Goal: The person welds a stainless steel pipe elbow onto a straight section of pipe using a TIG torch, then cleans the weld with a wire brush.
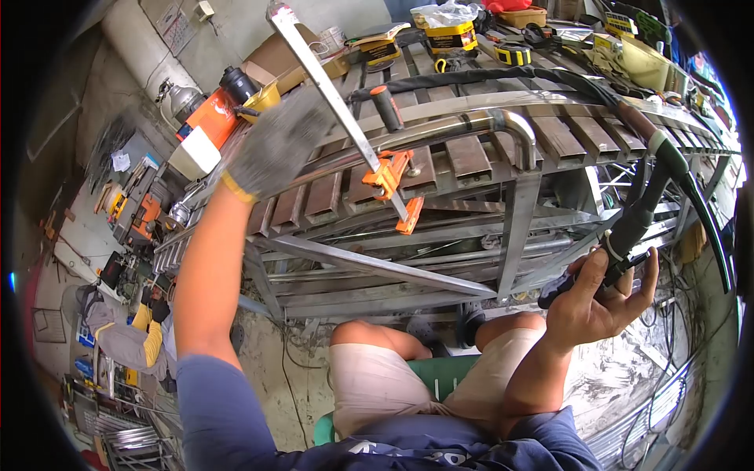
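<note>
My left hand (279,145), in a grey work glove with a yellow cuff, lies over the left stretch of a shiny bent metal pipe (440,132). Its fingers are blurred and partly hidden, so their grip cannot be made out. Just right of the glove, a bar clamp (386,174) with orange jaws and a long steel bar stands tilted across the pipe. My bare right hand (601,294) holds a black welding torch (635,222) off the bench's front edge, thumb and fingers around its lower end. The torch's sleeved cable (503,73) runs back across the bench top.
The slatted metal bench (471,161) carries a dark cylinder with an orange end (386,108), a yellow tape measure (513,54) and yellow boxes (452,37). Metal bars lie beneath it. A co-worker (129,330) crouches at left. Loose cables (671,337) hang at right.
</note>
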Available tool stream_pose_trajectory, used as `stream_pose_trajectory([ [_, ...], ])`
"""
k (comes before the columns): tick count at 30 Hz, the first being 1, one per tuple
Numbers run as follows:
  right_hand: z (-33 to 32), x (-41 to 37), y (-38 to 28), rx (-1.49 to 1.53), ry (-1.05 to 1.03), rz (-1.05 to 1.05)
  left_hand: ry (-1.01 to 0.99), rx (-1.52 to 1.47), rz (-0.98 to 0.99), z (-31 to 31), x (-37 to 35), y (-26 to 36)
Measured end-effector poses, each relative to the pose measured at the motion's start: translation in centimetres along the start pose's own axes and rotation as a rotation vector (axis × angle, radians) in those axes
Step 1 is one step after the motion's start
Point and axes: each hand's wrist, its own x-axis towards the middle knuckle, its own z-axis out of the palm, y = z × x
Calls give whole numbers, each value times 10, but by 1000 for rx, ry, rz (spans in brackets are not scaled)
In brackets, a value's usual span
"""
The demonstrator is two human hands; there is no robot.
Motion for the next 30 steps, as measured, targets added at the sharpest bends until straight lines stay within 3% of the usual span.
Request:
stream_pose_trajectory([
  [1,-3,5,2,-12,24,8,-82,-63,-141,-15,-19,-1],
  [6,-12,23,5,-9,115,67,-137,149,-283,-38,-117,-35],
  [9,-15,26,-15,31,21,81,63,392,-159,-30,-139,-36],
  [12,-24,27,-37,12,-129,126,254,404,-49,-29,-104,8],
  [15,-27,19,-40,-17,-219,19,338,209,-150,-38,-51,33],
  [17,-30,12,-55,-53,-246,6,161,606,324,-46,-1,19],
  [19,-32,4,-63,-89,-232,-12,5,109,-131,-23,42,4],
  [22,-28,-3,-65,-112,-211,-34,-408,80,-338,-11,85,15],
  [23,-25,-7,-72,-69,-203,85,-462,160,-244,-7,88,19],
  [24,-24,-10,-70,-160,-223,59,-514,239,-150,-3,89,21],
  [25,-24,-17,-69,-81,-258,169,-448,234,-28,4,87,14],
  [26,-22,-23,-69,-1,-297,276,-516,241,-151,9,91,5],
  [30,-17,-33,-61,49,-310,315,-429,149,166,14,84,-20],
])
